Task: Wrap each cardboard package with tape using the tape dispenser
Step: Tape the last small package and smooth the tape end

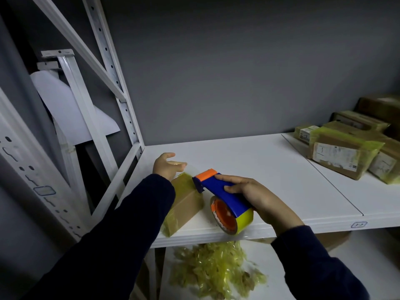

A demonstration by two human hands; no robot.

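Observation:
A small cardboard package [186, 204], partly covered in yellowish tape, lies near the front left corner of the white shelf [270, 169]. My right hand [257, 198] grips a blue and orange tape dispenser [223, 195] with a yellow tape roll; its orange cutter end touches the package's far top edge. My left hand [167, 166] hovers just behind the package, fingers loosely spread, with a bit of tape stuck near the fingertips. My left sleeve hides part of the package.
Several taped cardboard packages [346, 154] are stacked at the shelf's back right. A heap of crumpled yellow tape scraps [216, 271] lies on the lower shelf. White metal rack posts [127, 113] stand at the left, with a grey wall behind.

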